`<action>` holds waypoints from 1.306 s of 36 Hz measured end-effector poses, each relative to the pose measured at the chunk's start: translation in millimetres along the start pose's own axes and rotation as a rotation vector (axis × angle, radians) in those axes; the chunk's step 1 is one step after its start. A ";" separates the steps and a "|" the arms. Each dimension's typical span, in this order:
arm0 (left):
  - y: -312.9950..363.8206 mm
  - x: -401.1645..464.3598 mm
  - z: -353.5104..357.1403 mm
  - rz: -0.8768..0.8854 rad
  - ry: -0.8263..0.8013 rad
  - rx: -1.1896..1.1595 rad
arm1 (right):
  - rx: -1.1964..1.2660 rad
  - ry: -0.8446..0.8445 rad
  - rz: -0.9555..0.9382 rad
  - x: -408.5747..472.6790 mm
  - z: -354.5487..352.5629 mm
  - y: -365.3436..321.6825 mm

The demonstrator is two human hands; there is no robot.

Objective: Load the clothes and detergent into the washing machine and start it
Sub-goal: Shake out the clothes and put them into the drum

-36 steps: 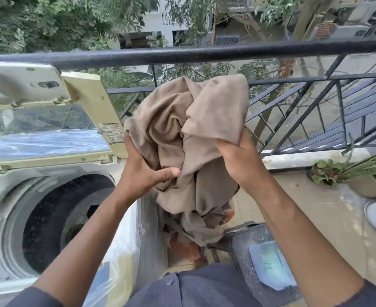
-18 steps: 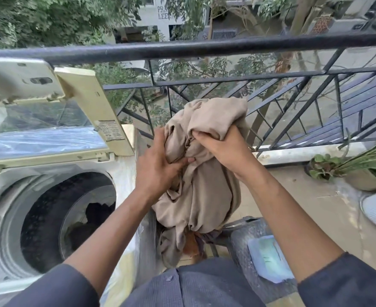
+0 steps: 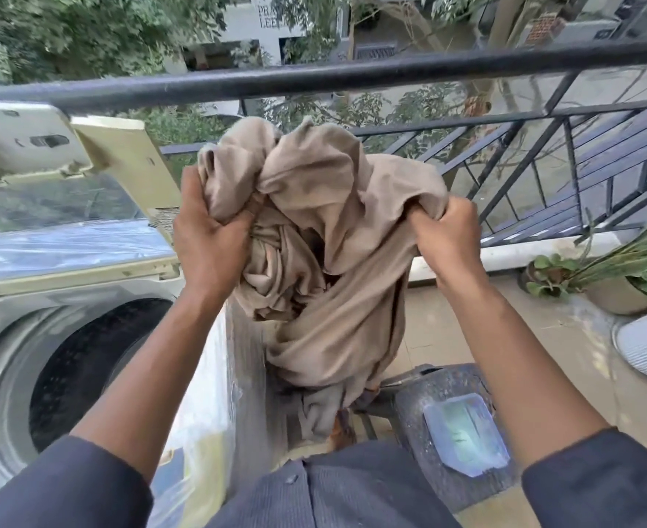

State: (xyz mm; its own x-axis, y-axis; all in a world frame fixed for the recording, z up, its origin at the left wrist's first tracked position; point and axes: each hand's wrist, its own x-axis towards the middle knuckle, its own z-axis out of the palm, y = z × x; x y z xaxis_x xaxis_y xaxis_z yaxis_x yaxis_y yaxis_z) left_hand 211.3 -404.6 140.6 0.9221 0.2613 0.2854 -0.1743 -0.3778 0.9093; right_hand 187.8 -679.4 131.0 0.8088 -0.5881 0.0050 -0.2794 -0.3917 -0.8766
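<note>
Balcony, tiled floor [image 3: 447,337], black railing [image 3: 352,76]. Beige garment [image 3: 325,238]: bunched, held aloft right of the washing machine [image 3: 28,325], lid [image 3: 66,207] raised. Left hand [image 3: 209,245] and right hand [image 3: 446,242]: each gripping a fistful of cloth. Potted plants [image 3: 615,276] along the floor's right edge.
</note>
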 end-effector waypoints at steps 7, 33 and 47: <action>18.5 1.2 -6.6 0.096 0.225 -0.119 | -0.033 0.257 -0.091 27.8 -17.7 -19.2; 32.9 31.5 -30.2 0.356 0.342 -0.156 | -0.337 0.168 -0.544 39.1 -21.4 -99.0; -12.0 -31.0 -18.1 -0.097 -0.253 0.128 | 0.285 -0.610 -0.336 -3.6 16.6 -72.1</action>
State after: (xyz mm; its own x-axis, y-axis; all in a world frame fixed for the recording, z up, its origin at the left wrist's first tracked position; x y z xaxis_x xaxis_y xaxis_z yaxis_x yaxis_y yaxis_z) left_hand 178.6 -392.1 126.3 0.9920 0.0781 0.0996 -0.0508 -0.4753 0.8784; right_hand 213.6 -637.3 186.2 0.9933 0.0594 0.0990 0.1103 -0.2341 -0.9659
